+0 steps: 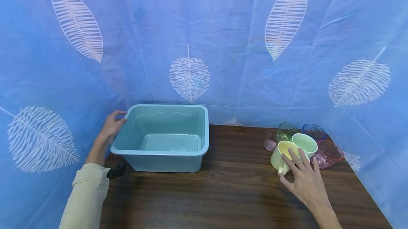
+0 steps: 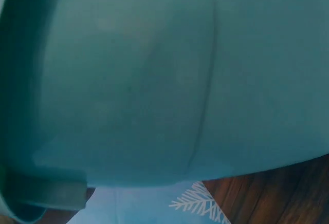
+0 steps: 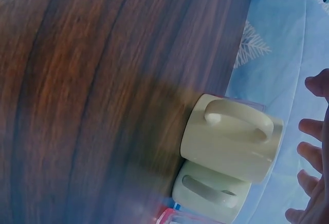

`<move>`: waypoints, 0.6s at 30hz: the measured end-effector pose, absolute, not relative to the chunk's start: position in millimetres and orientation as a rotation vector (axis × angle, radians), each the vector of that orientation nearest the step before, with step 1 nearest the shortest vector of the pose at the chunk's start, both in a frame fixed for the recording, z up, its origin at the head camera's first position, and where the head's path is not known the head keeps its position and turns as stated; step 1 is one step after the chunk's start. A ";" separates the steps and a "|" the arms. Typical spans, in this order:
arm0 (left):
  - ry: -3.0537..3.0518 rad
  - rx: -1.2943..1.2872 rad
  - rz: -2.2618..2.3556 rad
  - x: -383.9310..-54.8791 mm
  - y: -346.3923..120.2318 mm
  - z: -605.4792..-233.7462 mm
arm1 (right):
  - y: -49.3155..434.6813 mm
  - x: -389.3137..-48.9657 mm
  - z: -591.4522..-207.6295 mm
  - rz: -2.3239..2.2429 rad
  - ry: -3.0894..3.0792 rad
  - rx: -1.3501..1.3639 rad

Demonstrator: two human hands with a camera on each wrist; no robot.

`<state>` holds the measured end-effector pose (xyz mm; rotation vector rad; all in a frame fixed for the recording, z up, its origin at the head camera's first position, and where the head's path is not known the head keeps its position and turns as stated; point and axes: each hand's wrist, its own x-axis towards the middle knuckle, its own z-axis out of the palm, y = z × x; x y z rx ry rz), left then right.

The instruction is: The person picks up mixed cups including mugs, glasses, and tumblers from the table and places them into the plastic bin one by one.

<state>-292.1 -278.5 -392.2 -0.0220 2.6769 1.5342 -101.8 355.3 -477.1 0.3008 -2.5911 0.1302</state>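
Observation:
My left hand (image 1: 113, 127) is at the left rim of a blue-green plastic tub (image 1: 162, 161), its fingers touching the rim's outer edge. The tub's outer wall (image 2: 139, 95) fills most of the left wrist view. At the right, my right hand (image 1: 304, 183) hovers over two mugs with its fingers spread, gripping neither. The pale yellow mug (image 1: 276, 160) stands upright with its handle toward me. Against it sits a light green mug (image 1: 305, 143). In the right wrist view, the fingers (image 3: 311, 154) show apart from the yellow mug (image 3: 221, 149).
Around the mugs stand several clear tumblers: a pink one (image 1: 270, 143), a green one (image 1: 287, 129), a blue-rimmed one (image 1: 315, 132) and a red-rimmed one (image 1: 329, 155). The dark wooden table (image 1: 223, 193) meets a blue leaf-print curtain (image 1: 229, 44) at the back and sides.

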 end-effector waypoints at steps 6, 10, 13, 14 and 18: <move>2.575 -0.016 1.541 -295.1 -274.7 -395.4 | 352.5 -98.5 -476.8 0.153 -2.593 0.296; 2.545 -0.005 1.554 -294.5 -272.0 -395.3 | 353.1 -98.3 -475.5 0.144 -2.595 0.286; 2.543 0.001 1.569 -294.1 -269.4 -395.3 | 355.3 -99.0 -474.8 0.137 -2.604 0.273; 2.544 -0.001 1.571 -293.8 -268.5 -395.2 | 356.4 -99.5 -474.9 0.135 -2.608 0.271; 2.538 -0.028 1.575 -293.9 -265.5 -396.2 | 361.2 -100.9 -476.3 0.124 -2.621 0.262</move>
